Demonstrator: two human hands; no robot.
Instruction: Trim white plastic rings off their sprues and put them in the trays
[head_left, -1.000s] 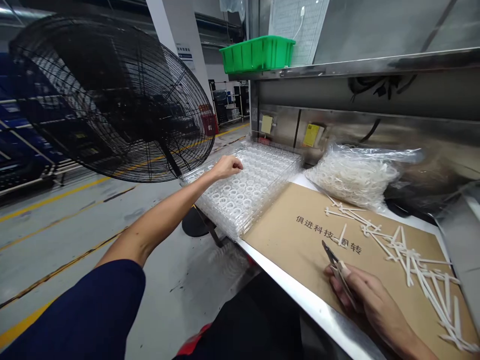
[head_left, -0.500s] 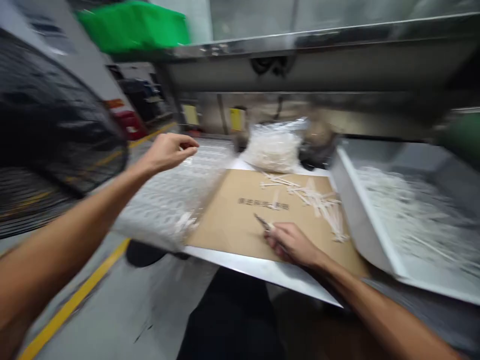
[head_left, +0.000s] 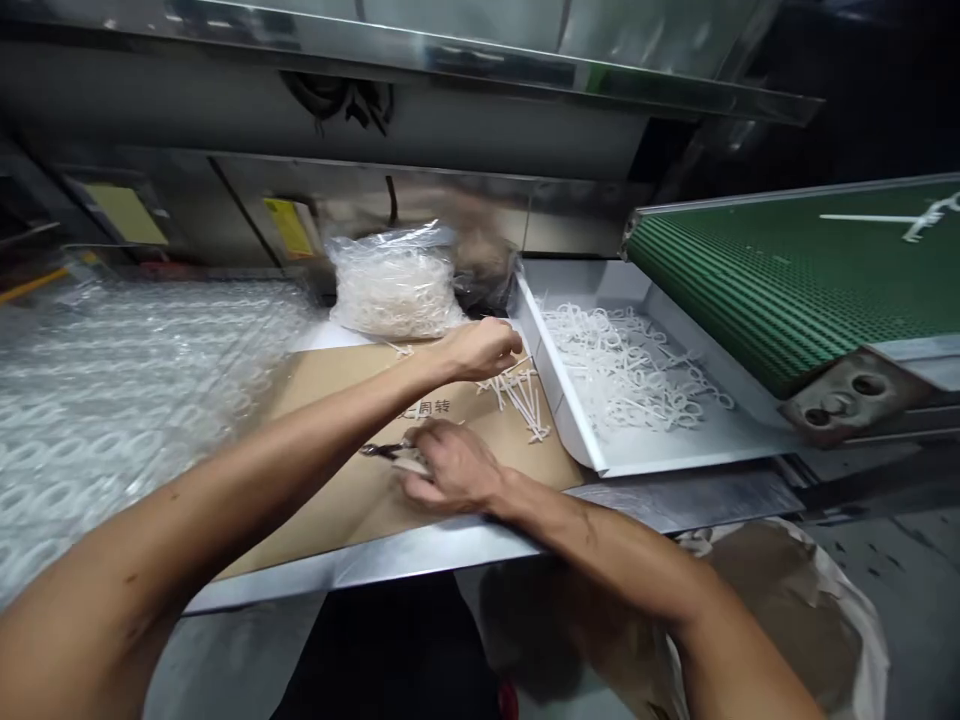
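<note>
At the steel bench edge (head_left: pixel 360 558), the head view looks down on both forearms reaching over a sheet of brown cardboard (head_left: pixel 330 480). The right hand (head_left: pixel 450 467) is clenched around a pair of small side cutters (head_left: pixel 384 451), their dark metal tips pointing left and a pale piece showing at the fingers, just above the cardboard. The left hand (head_left: pixel 480 350) hangs curled over a small heap of white plastic strips (head_left: pixel 519 398), near the wall of a shallow steel tray (head_left: pixel 559 390); the fingers hide whether it pinches anything. The tray is full of tangled white plastic loops (head_left: pixel 622 365). Behind the cardboard sits a clear bag of white rings (head_left: pixel 394 290), and to the left lies a stack of clear trays holding rings (head_left: pixel 112 430). To the right runs a green conveyor belt (head_left: pixel 787 270) carrying one white strip (head_left: pixel 926 215).
</note>
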